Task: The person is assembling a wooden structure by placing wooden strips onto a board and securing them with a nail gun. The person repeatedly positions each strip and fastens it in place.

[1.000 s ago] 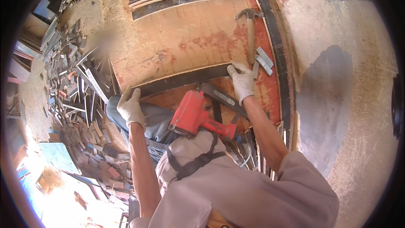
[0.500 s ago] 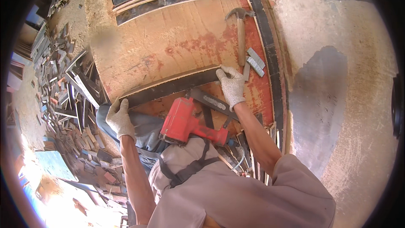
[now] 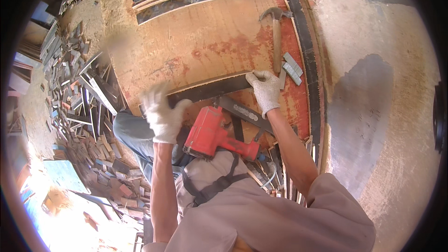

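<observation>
A long dark wood strip (image 3: 210, 89) with a pale edge lies across the work board in front of me. My right hand (image 3: 266, 92), in a light knit glove, pinches its right end. Over the left part of the strip, my left hand (image 3: 162, 114) is gloved too and blurred by motion, its thumb and fingers apart; it hides the strip's left end. Between my arms, close to my lap, rests a red nail gun (image 3: 205, 133) with a black magazine (image 3: 246, 115) pointing toward my right hand.
A claw hammer (image 3: 276, 37) and grey strips of fasteners (image 3: 292, 68) lie on the board (image 3: 186, 42) beyond my right hand. Several dark strips (image 3: 191, 3) are stacked at the far side. Wood offcuts (image 3: 88, 112) cover the floor at left. Concrete floor (image 3: 401, 112) runs along the right.
My left hand has let go of the strip's left end and moved right and slightly up, fingers spreading. My right hand keeps its hold. The whole view has shifted slightly.
</observation>
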A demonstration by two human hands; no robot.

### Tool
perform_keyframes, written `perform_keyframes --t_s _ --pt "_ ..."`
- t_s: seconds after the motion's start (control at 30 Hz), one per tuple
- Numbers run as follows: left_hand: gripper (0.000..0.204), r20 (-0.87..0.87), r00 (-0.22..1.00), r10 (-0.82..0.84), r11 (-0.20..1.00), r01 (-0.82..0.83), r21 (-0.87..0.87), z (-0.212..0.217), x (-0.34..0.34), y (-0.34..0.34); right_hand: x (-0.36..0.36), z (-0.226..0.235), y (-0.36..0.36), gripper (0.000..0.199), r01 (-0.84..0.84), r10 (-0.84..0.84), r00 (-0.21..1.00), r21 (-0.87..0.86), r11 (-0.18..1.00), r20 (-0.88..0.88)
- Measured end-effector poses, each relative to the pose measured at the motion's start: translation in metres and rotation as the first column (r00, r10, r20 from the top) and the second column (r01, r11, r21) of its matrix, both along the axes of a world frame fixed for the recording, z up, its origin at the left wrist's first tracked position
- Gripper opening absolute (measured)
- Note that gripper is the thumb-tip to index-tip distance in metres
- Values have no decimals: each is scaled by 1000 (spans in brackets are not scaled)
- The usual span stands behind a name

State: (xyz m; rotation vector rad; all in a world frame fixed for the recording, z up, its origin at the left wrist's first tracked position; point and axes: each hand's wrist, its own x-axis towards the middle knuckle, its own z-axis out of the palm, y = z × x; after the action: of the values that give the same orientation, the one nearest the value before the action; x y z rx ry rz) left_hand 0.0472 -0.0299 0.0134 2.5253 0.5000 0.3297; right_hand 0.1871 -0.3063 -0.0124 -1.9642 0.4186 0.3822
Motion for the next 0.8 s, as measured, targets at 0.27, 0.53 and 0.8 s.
perform_keyframes --t_s 0.27,0.53,0.8 --pt "64 -115 947 -302 948 285 -142 -14 23 -12 3 3 1 23 7 -7 1000 26 1000 -5" --pt "43 -101 965 -243 960 224 -169 -7 34 -18 3 2 3 22 32 -30 999 40 999 -41" --pt "10 -56 998 -16 979 4 -205 -8 51 -36 -1 7 2 28 -41 42 995 -11 999 89"
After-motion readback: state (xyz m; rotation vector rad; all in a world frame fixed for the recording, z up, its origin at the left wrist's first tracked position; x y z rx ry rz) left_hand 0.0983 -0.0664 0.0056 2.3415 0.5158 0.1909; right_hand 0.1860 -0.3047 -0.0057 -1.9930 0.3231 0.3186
